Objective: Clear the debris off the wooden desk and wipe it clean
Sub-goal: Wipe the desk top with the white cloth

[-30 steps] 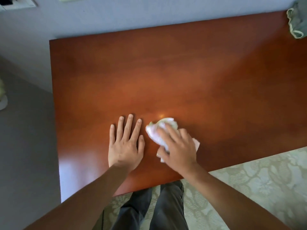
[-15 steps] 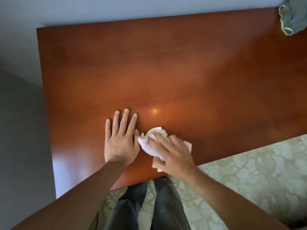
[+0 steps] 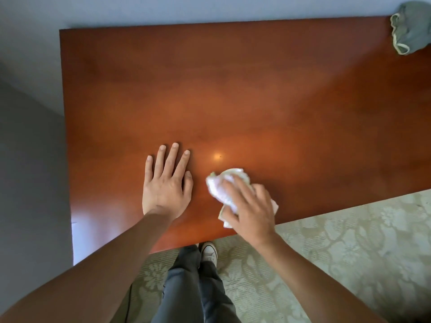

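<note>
Most of the wooden desk (image 3: 256, 94) lies bare ahead of me, open to a sweep. My left hand (image 3: 164, 185) lies flat just beside my right hand (image 3: 250, 206), blocking the leftward path. A green cloth (image 3: 411, 31) occupies the far right corner.

Your forearms (image 3: 112, 259) are bare, no sleeves showing; below the wooden desk (image 3: 233, 101) edge you wear dark grey trousers (image 3: 193, 290) and a white lace-up sneaker (image 3: 209, 251)
</note>
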Demonstrator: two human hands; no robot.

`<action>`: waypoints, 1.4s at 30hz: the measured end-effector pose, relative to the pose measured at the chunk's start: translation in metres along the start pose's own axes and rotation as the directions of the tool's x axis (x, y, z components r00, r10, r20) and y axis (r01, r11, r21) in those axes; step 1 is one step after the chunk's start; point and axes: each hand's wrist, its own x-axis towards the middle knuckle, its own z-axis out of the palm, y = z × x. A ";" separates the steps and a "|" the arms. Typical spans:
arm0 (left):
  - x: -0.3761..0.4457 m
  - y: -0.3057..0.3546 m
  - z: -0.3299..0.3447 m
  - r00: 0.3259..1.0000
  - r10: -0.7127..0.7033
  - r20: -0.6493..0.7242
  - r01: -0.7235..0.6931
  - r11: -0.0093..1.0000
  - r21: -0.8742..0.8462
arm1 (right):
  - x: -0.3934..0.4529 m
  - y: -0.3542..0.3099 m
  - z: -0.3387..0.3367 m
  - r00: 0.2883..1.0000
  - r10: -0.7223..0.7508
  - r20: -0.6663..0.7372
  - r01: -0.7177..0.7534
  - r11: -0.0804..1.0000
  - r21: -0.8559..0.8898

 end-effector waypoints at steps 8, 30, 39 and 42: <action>-0.009 -0.008 0.014 0.947 0.046 -0.318 -0.086 0.990 -0.114 | -0.004 -0.023 -0.006 0.977 0.172 0.124 -0.180 0.982 0.061; -0.066 0.090 0.005 0.901 0.380 0.209 -0.408 0.905 0.117 | -0.014 0.083 -0.011 0.769 0.639 -0.017 -0.635 0.760 -0.143; -0.083 0.073 0.007 0.798 0.583 0.153 -0.600 0.793 0.103 | -0.013 0.083 -0.013 0.773 0.635 -0.009 -0.627 0.760 -0.173; -0.069 0.048 -0.004 0.987 0.159 0.036 -0.160 0.987 0.021 | -0.014 0.083 -0.013 0.772 0.636 -0.003 -0.626 0.759 -0.177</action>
